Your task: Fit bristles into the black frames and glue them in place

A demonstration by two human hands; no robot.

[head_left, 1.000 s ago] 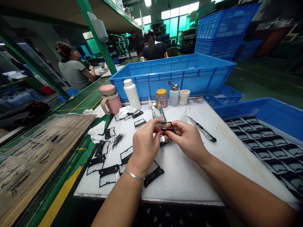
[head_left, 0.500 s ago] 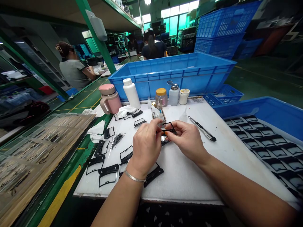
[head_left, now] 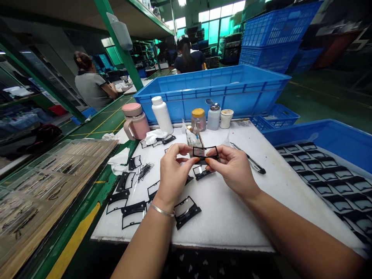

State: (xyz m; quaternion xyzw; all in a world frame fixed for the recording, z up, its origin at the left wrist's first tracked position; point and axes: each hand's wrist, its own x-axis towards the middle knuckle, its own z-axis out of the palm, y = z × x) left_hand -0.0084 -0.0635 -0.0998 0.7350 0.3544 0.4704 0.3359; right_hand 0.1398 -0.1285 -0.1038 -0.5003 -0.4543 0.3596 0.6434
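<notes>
Between my two hands, above the white work board (head_left: 229,217), is a small black frame with a clear window (head_left: 205,152). My left hand (head_left: 177,172) pinches its left end and lower edge, with the thumb along the bottom. The right end is gripped by my right hand (head_left: 234,166), thumb in front and fingers behind. Just below the fingers another black frame (head_left: 202,172) lies on the board. More such frames, one nearer me (head_left: 187,211) and one to the left (head_left: 133,215), are scattered around my left forearm. A heap of thin black strips (head_left: 144,171) lies among them.
A utility knife (head_left: 252,162) lies right of my hands. Behind stand a pink mug (head_left: 136,122), white bottle (head_left: 162,116), orange-lidded jar (head_left: 198,118), pump bottle (head_left: 214,117) and a large blue crate (head_left: 209,93). Rows of frames fill a crate (head_left: 325,128) at right. Two people sit farther off.
The held frame has been turned so its window faces me more upright. My left hand has shifted and opened up around it, uncovering frames on the board.
</notes>
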